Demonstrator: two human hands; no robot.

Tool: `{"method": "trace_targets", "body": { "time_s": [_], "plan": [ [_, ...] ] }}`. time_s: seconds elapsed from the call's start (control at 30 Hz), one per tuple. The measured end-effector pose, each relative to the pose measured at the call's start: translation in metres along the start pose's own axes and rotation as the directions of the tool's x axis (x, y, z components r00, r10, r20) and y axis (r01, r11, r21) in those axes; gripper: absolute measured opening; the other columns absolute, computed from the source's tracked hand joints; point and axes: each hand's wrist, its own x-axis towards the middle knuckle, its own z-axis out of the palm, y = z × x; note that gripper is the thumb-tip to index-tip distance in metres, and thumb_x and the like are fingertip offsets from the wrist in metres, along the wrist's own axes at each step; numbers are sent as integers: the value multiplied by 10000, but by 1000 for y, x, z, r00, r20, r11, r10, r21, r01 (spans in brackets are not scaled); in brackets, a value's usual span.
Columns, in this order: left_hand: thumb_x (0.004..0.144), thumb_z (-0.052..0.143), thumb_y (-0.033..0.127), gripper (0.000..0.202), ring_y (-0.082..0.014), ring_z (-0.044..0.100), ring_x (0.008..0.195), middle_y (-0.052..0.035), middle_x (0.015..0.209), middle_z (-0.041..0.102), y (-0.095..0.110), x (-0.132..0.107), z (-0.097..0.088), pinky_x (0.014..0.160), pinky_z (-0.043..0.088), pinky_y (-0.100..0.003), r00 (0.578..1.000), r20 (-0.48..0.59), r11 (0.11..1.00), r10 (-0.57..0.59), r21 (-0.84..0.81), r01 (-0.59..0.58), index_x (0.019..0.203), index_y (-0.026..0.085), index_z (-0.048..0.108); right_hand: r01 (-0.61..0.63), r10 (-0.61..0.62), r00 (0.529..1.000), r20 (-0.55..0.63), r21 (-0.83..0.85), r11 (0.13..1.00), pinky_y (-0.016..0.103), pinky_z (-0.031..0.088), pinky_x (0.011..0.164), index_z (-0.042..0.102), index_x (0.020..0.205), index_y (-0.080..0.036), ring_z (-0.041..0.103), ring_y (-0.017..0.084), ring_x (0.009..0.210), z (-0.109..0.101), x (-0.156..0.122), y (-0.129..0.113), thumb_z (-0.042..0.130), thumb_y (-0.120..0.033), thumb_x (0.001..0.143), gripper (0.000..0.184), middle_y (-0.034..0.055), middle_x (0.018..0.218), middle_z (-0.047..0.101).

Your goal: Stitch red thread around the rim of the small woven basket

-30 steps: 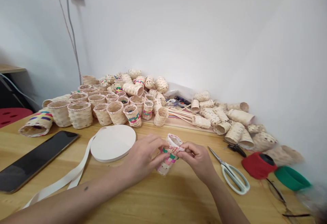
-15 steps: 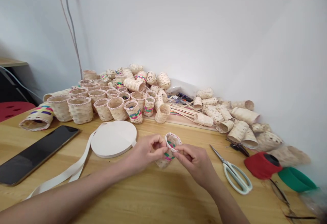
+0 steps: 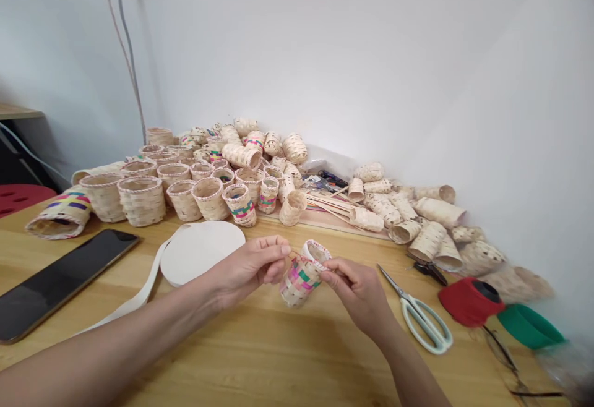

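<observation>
A small woven basket (image 3: 301, 274) with pink and green bands is held tilted just above the wooden table (image 3: 278, 357). My right hand (image 3: 357, 292) pinches its rim from the right. My left hand (image 3: 250, 265) is closed in a pinch at the rim's left side, apparently on a thin thread that runs to the basket. Both forearms reach in from the bottom of the view.
Many woven baskets (image 3: 185, 184) crowd the table's back, with more lying on their sides (image 3: 417, 221) to the right. White-handled scissors (image 3: 420, 317), a red spool (image 3: 468, 302), a green spool (image 3: 529, 326), a white tape roll (image 3: 199, 252) and a dark phone (image 3: 60, 283) lie around.
The basket has been turned so its coloured side faces me, and my left hand has drawn back slightly to the left from the rim.
</observation>
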Motion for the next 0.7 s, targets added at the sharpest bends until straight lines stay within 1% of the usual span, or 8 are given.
{"method": "trace_targets", "body": {
  "time_s": [0.3,0.4,0.43,0.5,0.53,0.6,0.63,0.7],
  "plan": [
    [751,694,365,289,-61,239,431,85,450,375,7,-7,-6,497,243,-212,938,321,990,-129,-9,139,682,169,493,-5,3,999,-48,-24,1000,212,373,587,640,797,-194,554,124,610,-6,0,3,501,-315,911,217,-6,681,644],
    [710,716,443,313,-76,348,421,55,481,478,15,-17,-7,481,307,-217,882,429,968,-195,229,103,703,179,547,-41,38,997,-72,-43,998,211,370,575,637,772,-190,559,126,607,-10,1,7,491,-302,911,230,-9,666,637],
    [713,715,434,285,-92,416,438,29,528,543,20,-21,-7,474,333,-219,848,462,916,-261,396,67,731,179,588,-48,45,996,-78,-39,998,210,373,577,639,771,-189,566,127,612,-11,2,8,497,-293,907,223,-9,670,640],
    [757,687,354,177,-131,544,526,-16,639,645,33,-28,-7,503,387,-223,819,463,670,-338,730,-136,806,186,665,-28,27,997,-72,-11,1000,208,384,593,650,773,-193,581,131,632,-13,2,9,518,-282,899,203,-8,689,654],
    [774,674,315,123,-140,572,558,-19,663,664,39,-29,-7,524,400,-221,858,436,494,-271,828,-265,804,196,682,4,-3,998,-59,14,1000,208,391,605,656,777,-195,588,132,644,-14,1,8,529,-283,898,196,-5,703,662],
    [827,620,268,113,-147,599,619,-18,681,671,48,-30,-6,586,425,-219,913,406,159,49,899,-408,765,201,687,87,-85,996,-28,81,993,209,403,616,671,789,-199,592,134,653,-13,0,6,539,-300,903,202,3,717,668],
    [860,580,250,139,-151,616,674,-26,727,683,49,-29,-5,635,443,-223,891,405,63,208,903,-425,791,195,688,129,-128,992,-15,113,985,210,406,615,678,800,-200,590,133,651,-12,0,4,539,-310,907,207,7,718,666],
    [902,519,216,168,-157,640,836,-56,910,702,47,-24,-2,758,470,-237,811,429,24,398,879,-476,935,183,680,199,-201,980,-3,154,968,211,406,605,688,820,-200,581,129,639,-9,-1,0,534,-322,915,218,12,708,655]
  ]
}}
